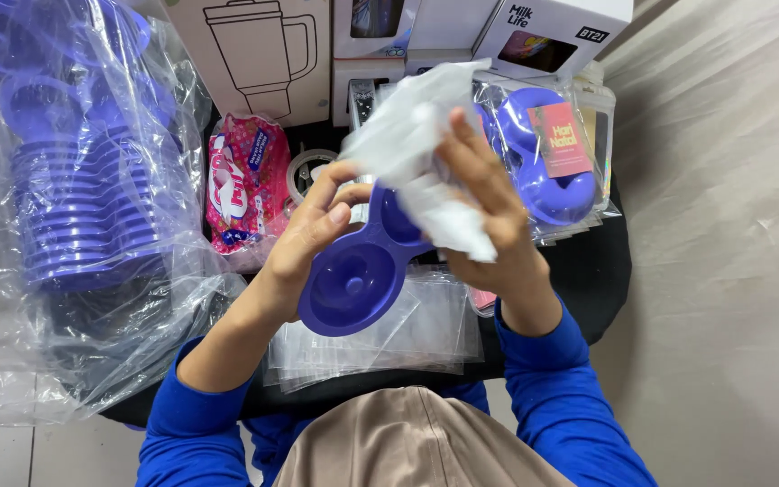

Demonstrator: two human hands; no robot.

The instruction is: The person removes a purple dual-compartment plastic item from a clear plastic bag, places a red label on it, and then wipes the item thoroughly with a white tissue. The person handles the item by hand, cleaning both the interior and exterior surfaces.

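Observation:
My left hand [310, 236] grips the left edge of a purple plastic tray with two round hollows [353, 275], held above the dark table. My right hand [489, 212] clutches a crumpled white tissue [421, 135] and presses it into the tray's upper hollow. Both forearms wear blue sleeves.
A stack of purple trays in a clear plastic bag [83, 207] fills the left. Flat clear sleeves [426, 334] lie under the tray. A pink snack packet [245, 185], a tape roll [304, 171], packed purple trays with a pink label [552, 153] and cardboard boxes [254, 54] stand behind.

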